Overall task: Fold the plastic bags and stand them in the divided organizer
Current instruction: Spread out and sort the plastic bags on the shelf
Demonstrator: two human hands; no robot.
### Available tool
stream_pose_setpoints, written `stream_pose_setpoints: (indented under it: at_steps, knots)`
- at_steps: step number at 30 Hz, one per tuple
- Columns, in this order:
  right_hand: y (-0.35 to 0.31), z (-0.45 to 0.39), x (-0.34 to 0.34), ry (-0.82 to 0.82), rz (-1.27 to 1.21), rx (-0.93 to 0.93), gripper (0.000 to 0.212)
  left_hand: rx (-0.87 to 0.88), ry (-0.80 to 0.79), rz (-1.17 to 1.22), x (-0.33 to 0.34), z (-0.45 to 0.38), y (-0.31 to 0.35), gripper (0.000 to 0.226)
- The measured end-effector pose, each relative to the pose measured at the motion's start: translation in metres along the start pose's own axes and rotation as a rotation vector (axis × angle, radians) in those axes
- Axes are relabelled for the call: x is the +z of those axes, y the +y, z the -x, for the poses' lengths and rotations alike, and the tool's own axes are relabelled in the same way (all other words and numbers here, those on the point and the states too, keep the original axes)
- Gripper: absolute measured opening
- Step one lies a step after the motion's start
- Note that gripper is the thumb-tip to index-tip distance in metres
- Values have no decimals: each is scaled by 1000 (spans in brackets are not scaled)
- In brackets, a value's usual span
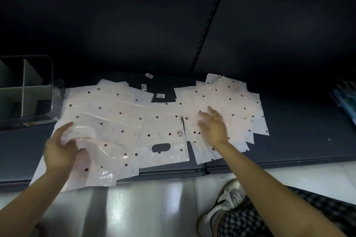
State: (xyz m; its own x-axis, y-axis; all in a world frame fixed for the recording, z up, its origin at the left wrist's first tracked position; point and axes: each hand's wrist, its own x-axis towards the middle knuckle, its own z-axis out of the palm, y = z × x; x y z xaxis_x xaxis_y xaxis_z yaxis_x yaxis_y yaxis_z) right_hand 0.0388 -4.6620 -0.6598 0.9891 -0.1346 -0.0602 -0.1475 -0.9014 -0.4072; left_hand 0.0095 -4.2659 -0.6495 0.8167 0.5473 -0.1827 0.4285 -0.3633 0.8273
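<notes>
Dark shelf (289, 131) strewn with flat bags (107, 113), none folded | organizer (28, 90) far left, visible slots bare | left hand (59, 152) at near-left bag, fingers loose, grasp unclear | right hand (213, 129) spread over right pile, released | step: choosing a bag | next: isolate one sheet, flatten, fold.

Plastic bags (107, 119) thin, glossy; shelf (298, 131) matt; floor (154, 208) glossy.
</notes>
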Motion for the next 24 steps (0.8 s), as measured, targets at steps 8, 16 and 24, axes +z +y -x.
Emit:
stream_pose_setpoints:
  at_steps: [8, 16, 24]
  knots:
    - [57, -10, -21, -103, 139, 181, 42, -135, 90, -76, -3, 9, -26, 31]
    - [21, -9, -24, 275, -267, 241, 17, 108, 225, -445, -4, 29, -13, 35]
    - [-60, 23, 16, -21, -356, -144, 23, 350, -413, -6, 36, 67, 43, 39]
